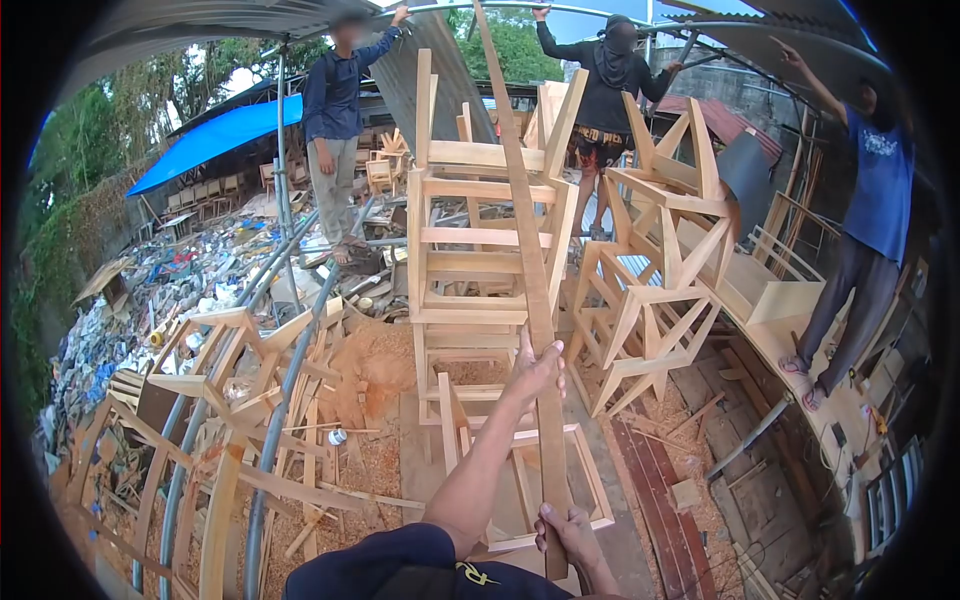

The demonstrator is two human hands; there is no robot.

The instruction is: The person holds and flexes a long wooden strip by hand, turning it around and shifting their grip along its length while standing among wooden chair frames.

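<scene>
A long brown wooden plank (525, 220) rises steeply from the bottom centre to the roof frame at the top. My left hand (540, 368) is wrapped around it at mid-length, with the arm stretched forward. Lower down, near the plank's bottom part, my right hand (568, 530) grips the same plank. Behind the plank stands a tall stack of pale wooden chair frames (475, 155). More frames (665, 265) are piled to its right. A light wooden frame (590, 475) lies on the floor beside my right hand.
One person (335, 100) stands at the back left, another (605, 70) behind the frames. A third (875, 170) stands on boards at right, one arm raised. Metal pipes (285, 400) and loose frames (225, 500) lie at left. Rubbish (215, 265) covers the ground beyond; sawdust (365, 365) is nearer.
</scene>
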